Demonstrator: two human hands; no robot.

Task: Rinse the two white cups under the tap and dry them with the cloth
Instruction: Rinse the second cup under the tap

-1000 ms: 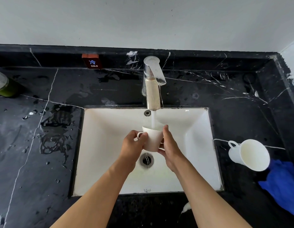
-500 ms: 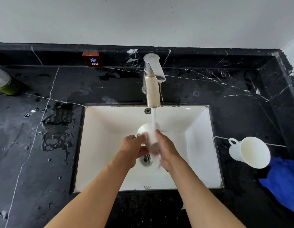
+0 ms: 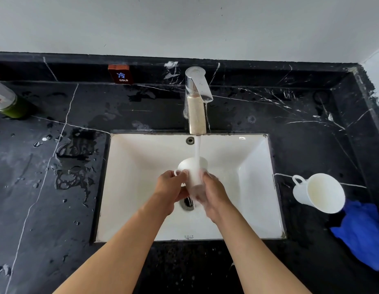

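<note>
A small red-brown tag [image 3: 120, 74] on the black marble upstand reads "COLD" beneath a Chinese character. A green bottle [image 3: 9, 102] at far left carries a label too small to read. Over the white sink [image 3: 256, 187], the tap [image 3: 196, 98] runs onto an inverted white cup [image 3: 191, 169]; left hand [image 3: 170, 187] and right hand [image 3: 213, 193] both grip it. A second cup [image 3: 318, 193] lies on its side on the surface, empty, touching the blue cloth [image 3: 362, 232].

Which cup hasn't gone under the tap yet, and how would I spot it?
Start at the white sink and move right onto the black counter. The cup lies on its side beside a blue cloth, touched by no hand, unlike the one held under the water.
</note>
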